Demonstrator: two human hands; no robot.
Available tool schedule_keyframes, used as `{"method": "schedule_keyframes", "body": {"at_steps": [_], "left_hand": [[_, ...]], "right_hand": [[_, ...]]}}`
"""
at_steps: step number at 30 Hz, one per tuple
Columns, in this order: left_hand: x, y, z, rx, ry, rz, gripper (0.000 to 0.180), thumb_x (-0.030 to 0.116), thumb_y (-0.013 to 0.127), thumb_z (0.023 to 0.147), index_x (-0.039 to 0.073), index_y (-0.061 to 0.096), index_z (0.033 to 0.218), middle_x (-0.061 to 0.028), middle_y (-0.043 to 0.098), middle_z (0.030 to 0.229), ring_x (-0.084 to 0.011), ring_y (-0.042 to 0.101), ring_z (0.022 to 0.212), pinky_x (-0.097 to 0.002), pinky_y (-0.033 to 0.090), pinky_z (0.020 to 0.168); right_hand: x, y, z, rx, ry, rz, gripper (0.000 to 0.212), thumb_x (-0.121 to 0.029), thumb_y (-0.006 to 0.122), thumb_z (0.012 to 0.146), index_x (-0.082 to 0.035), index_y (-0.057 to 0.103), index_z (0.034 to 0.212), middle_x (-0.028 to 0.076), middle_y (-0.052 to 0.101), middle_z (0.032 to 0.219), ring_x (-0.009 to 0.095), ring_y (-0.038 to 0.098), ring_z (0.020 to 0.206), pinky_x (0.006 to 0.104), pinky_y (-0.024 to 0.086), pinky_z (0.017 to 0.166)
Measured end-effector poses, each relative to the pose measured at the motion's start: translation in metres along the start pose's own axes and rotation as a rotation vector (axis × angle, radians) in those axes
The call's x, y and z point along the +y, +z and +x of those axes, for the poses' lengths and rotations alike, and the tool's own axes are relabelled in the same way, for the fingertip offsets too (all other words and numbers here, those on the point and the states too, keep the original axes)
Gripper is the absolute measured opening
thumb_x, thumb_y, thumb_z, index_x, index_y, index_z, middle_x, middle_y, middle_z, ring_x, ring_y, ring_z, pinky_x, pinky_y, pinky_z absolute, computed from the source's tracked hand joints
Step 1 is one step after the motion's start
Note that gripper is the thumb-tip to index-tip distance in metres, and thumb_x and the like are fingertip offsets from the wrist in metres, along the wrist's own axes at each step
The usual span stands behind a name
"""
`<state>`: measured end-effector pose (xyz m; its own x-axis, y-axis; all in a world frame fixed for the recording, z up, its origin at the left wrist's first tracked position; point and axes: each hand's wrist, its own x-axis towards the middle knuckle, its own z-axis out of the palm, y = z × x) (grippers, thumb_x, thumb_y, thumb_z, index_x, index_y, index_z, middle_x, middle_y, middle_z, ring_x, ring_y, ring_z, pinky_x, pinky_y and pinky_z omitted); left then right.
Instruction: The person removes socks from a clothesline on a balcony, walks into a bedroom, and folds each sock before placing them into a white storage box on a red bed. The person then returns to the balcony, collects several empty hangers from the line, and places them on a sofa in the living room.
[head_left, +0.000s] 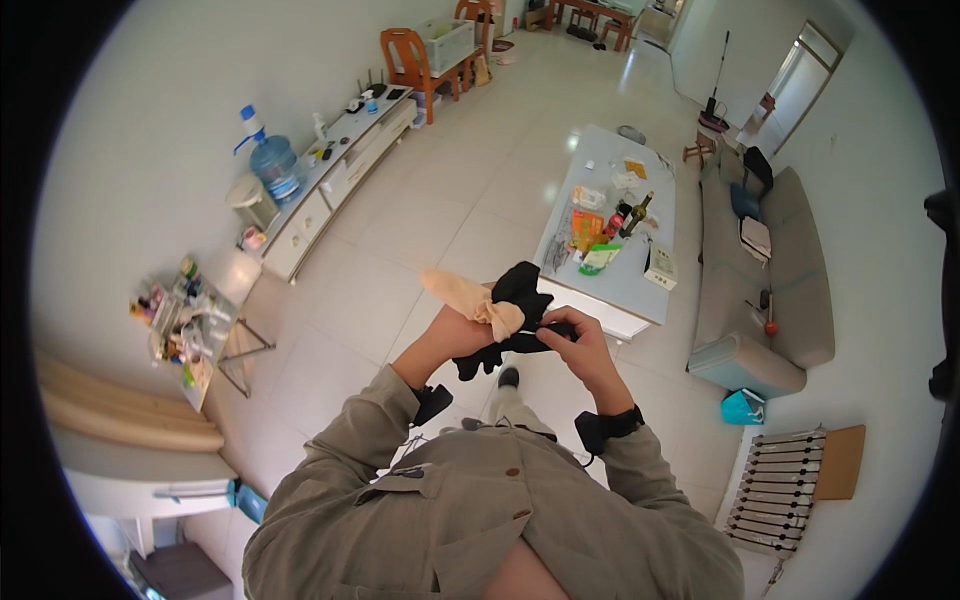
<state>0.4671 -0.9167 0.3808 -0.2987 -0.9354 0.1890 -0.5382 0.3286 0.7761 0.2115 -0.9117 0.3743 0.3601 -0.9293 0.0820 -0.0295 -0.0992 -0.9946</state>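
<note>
At the far left, a small folding table (220, 330) crowded with odds and ends stands by the wall. Next comes a blue water jug (275, 168), upright on the near part of a long white cabinet (310, 215), which runs away up the room.

In front of the person's chest, well above the tiled floor, is a peach cloth (455, 293). Its long axis slants from upper left to lower right, with the loose, rounded end pointing up and left, away from the body; the other end is bunched over the left hand (467, 328). That hand is mostly covered, so I cannot tell how its fingers are set.

Just right of the peach cloth, and touching it, a crumpled black cloth (520, 288) stretches from upper right to lower left, its ragged lower end hanging below the left wrist. A narrow fold leads rightward to the right hand (582, 348), whose thumb and forefinger are closed on it in a pinch.

Further right, a coffee table (625, 293) holds a dark green bottle (638, 213) and food packets, and beyond it a grey sofa (800, 270) lines the wall.
</note>
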Motion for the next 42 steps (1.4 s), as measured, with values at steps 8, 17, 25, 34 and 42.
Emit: {"method": "schedule_keyframes", "body": {"at_steps": [8, 17, 25, 34, 42], "left_hand": [[-0.169, -0.068, 0.216, -0.042, -0.099, 0.208, 0.023, 0.028, 0.079, 0.092, 0.015, 0.075, 0.111, -0.0104, 0.072, 0.101, -0.0319, 0.069, 0.094, -0.0434, 0.054, 0.083], [-0.303, -0.204, 0.368, 0.54, -0.15, 0.005, 0.023, 0.017, 0.085, 0.089, 0.006, 0.076, 0.107, -0.0107, 0.072, 0.101, -0.029, 0.069, 0.093, -0.0401, 0.056, 0.082], [-0.45, -0.304, 0.611, 0.453, -0.088, -0.247, 0.021, 0.012, 0.087, 0.084, 0.01, 0.081, 0.104, -0.0095, 0.07, 0.108, -0.0274, 0.067, 0.1, -0.0392, 0.055, 0.089], [-0.527, -0.323, 0.971, -0.033, 0.086, -0.356, 0.028, 0.02, 0.09, 0.086, 0.005, 0.074, 0.104, -0.0085, 0.07, 0.097, -0.0247, 0.066, 0.09, -0.0399, 0.053, 0.082], [-0.606, -0.334, 1.253, -0.022, 0.068, -0.408, 0.028, 0.013, 0.091, 0.085, 0.003, 0.074, 0.105, -0.0052, 0.07, 0.093, -0.021, 0.067, 0.086, -0.0366, 0.053, 0.075]], "right_hand": [[0.054, -0.065, 0.305, 0.104, 0.36, 0.629, 0.023, -0.03, 0.067, 0.109, -0.009, 0.065, 0.099, -0.005, 0.052, 0.076, 0.002, 0.042, 0.06, 0.0214, 0.029, 0.05], [0.072, -0.038, 0.625, -0.442, 0.262, 0.519, 0.023, -0.03, 0.062, 0.112, -0.008, 0.068, 0.11, -0.002, 0.068, 0.107, 0.009, 0.062, 0.102, 0.031, 0.052, 0.09], [0.088, -0.052, 0.899, -0.133, 0.27, 1.083, 0.022, -0.028, 0.057, 0.113, -0.008, 0.066, 0.112, 0.008, 0.072, 0.119, 0.025, 0.066, 0.119, 0.046, 0.049, 0.111], [0.122, -0.212, 1.119, 0.361, 0.065, 1.216, 0.026, -0.032, 0.058, 0.112, -0.01, 0.069, 0.103, 0.005, 0.075, 0.096, 0.021, 0.072, 0.094, 0.0389, 0.058, 0.09], [0.153, -0.346, 1.356, 0.219, -0.019, 1.253, 0.025, -0.025, 0.053, 0.113, -0.007, 0.069, 0.12, 0.009, 0.075, 0.12, 0.024, 0.069, 0.116, 0.0431, 0.052, 0.106]]}}
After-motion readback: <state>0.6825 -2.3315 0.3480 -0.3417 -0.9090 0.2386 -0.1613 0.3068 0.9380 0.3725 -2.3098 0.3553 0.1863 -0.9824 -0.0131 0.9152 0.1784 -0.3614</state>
